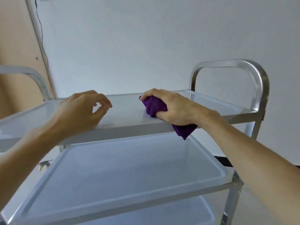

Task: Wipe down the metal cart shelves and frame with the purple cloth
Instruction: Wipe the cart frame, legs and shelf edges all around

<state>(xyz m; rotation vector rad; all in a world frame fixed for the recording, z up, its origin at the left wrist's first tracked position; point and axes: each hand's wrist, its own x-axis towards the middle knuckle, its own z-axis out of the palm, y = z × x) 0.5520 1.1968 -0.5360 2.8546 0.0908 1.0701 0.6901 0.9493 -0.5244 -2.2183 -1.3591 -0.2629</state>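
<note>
white wall [146, 38], black cable [42, 38]

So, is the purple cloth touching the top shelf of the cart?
Touching. The head view shows the right hand pressing the bunched purple cloth onto the top shelf, with one corner hanging over the shelf's front edge.

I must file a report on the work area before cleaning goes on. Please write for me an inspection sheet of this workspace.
Surface: top shelf of the metal cart, bare apart from the hands and cloth; middle shelf and a lower shelf bare.
Job's things: purple cloth bunched on the top shelf, one corner hanging over the front edge.
Clutter: nothing seen.
Hands: right hand grips the cloth; left hand rests on the front edge, fingers loosely curled, holding nothing.
Cables: thin dark cable running down the wall at left.
Surroundings: plain pale wall; cart handle at right.
</note>
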